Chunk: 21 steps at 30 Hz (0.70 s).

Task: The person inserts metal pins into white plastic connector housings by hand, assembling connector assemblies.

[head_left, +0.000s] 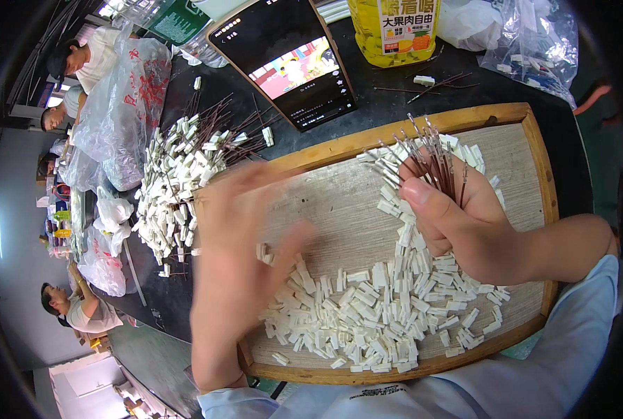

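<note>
The right hand (458,223) was closed into a loose fist around a bundle of thin dark brown wires with bare metal tips (433,157), the thumb pressed across their lower ends and the tips fanning upward above the far part of the shallow wooden tray with a raised rim (545,181). The left hand (238,258) was blurred over the near-left part of the tray, fingers stretched toward a couple of small white plastic connector housings (264,253) lying on the tray's bare floor; whether those fingers pinched one or were only reaching, I could not tell.

Inside the tray, a broad drift of loose white plastic housings (381,307) ran from the far right corner down to the near rim, none of them visibly wired. Just outside the tray's far-left corner, on the dark tabletop (395,105), sat a heap of white housings with dark wires already sticking out of them (185,174). Judging by the two piles, a good share seemed finished, yet plenty remained.

Beyond the tray's far rim leaned a black smartphone showing a bright cartoon picture (290,59), a yellow plastic bottle (392,28) beside it, and clear plastic bags (122,105) to the far left. Other people sat well beyond the tray's left side.
</note>
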{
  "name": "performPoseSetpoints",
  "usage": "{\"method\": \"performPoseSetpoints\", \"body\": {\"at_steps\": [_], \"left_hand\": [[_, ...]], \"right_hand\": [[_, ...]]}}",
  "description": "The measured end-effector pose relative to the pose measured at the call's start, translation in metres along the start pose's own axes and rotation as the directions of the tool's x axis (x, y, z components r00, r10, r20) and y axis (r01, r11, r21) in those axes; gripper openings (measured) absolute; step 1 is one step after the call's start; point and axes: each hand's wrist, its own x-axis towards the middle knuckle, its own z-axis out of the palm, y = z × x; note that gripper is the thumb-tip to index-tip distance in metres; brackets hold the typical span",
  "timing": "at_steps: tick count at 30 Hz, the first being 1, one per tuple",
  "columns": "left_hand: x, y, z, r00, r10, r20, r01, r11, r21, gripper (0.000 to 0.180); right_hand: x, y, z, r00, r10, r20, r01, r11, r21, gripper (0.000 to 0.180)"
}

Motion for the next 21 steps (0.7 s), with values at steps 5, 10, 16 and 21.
{"method": "performPoseSetpoints", "body": {"at_steps": [5, 10, 16, 21], "left_hand": [[0.004, 0.031, 0.033, 0.919, 0.321, 0.229, -0.322, 0.946, -0.033, 0.052], [0.005, 0.023, 0.036, 0.893, 0.415, 0.173, -0.435, 0.895, 0.099, 0.044], [0.002, 0.013, 0.034, 0.927, 0.339, 0.161, -0.345, 0.939, 0.010, 0.033], [0.001, 0.013, 0.031, 0.922, 0.343, 0.179, -0.339, 0.939, -0.052, 0.030]], "right_hand": [[-0.003, -0.001, -0.002, 0.999, -0.033, 0.019, 0.034, 0.997, -0.074, 0.017], [-0.002, -0.002, -0.004, 0.996, -0.025, 0.080, 0.036, 0.990, -0.136, 0.019], [-0.004, -0.005, -0.004, 0.997, 0.003, 0.072, 0.012, 0.980, -0.198, 0.019], [-0.005, -0.006, -0.005, 0.994, 0.009, 0.113, 0.018, 0.973, -0.230, 0.019]]}}
